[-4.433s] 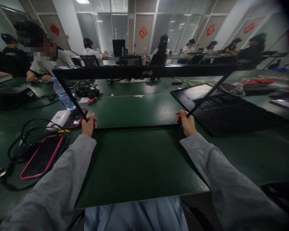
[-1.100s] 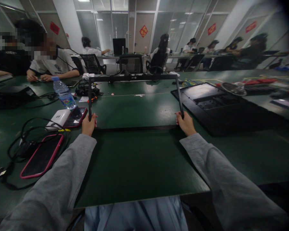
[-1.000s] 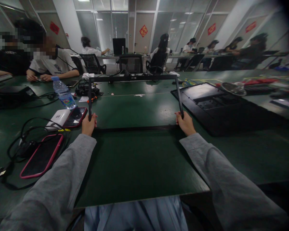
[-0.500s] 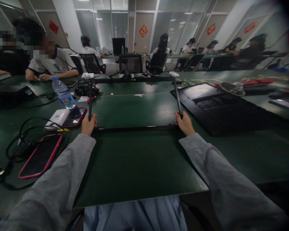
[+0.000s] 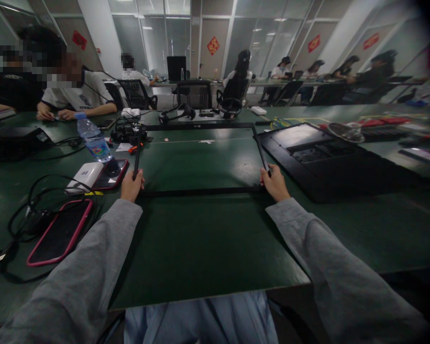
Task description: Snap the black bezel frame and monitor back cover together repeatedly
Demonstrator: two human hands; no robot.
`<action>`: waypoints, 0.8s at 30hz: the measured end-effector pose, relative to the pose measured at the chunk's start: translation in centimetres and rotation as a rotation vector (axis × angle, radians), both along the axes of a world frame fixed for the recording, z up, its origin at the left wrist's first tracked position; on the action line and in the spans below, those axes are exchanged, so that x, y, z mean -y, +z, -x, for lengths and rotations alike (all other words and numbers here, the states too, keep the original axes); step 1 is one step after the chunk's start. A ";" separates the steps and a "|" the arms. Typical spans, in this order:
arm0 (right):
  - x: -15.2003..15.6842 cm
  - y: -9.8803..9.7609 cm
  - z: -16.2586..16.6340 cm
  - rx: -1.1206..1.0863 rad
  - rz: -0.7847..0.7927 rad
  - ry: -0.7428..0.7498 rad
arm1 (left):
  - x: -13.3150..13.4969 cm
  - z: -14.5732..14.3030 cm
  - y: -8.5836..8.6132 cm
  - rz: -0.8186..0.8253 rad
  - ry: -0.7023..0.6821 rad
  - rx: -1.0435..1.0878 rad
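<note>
A thin black rectangular monitor bezel frame (image 5: 200, 191) lies almost flat over the green table (image 5: 200, 248). Its near edge rests on the table and its far edge (image 5: 200, 126) sits low beyond. My left hand (image 5: 131, 185) is closed round the frame's left side bar. On the other side my right hand (image 5: 274, 183) grips the right side bar near the corner. Both grey sleeves reach forward over a dark green mat.
A black monitor back panel (image 5: 326, 153) lies to the right. At left are a pink-cased tablet (image 5: 59, 231), cables (image 5: 32, 210), a phone on a white box (image 5: 100, 174) and a water bottle (image 5: 93, 141). Headsets (image 5: 179, 113) sit beyond the frame. People work at tables around.
The frame stood tilted up with its far edge high. It has swung down away from me and now lies nearly flat. Both hands kept their grip.
</note>
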State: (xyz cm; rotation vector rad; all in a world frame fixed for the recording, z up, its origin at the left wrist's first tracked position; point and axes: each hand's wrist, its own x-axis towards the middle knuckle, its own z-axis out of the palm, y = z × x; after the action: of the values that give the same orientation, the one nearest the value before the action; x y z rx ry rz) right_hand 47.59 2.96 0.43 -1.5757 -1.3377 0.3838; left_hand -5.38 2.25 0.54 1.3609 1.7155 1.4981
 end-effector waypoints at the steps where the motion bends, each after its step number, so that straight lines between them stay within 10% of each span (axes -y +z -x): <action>1: -0.1 -0.1 -0.1 0.008 0.009 -0.003 | 0.0 0.1 -0.1 0.005 0.003 -0.023; 24: -2.1 -2.9 -2.6 0.130 -0.010 -0.072 | 0.0 0.3 0.1 0.135 -0.025 -0.217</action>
State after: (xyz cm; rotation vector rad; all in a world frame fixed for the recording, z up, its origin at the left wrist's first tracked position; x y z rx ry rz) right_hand 50.18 5.05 -2.44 -1.6592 -1.3750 0.2337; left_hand -5.64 2.27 0.68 1.5123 1.8860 1.2339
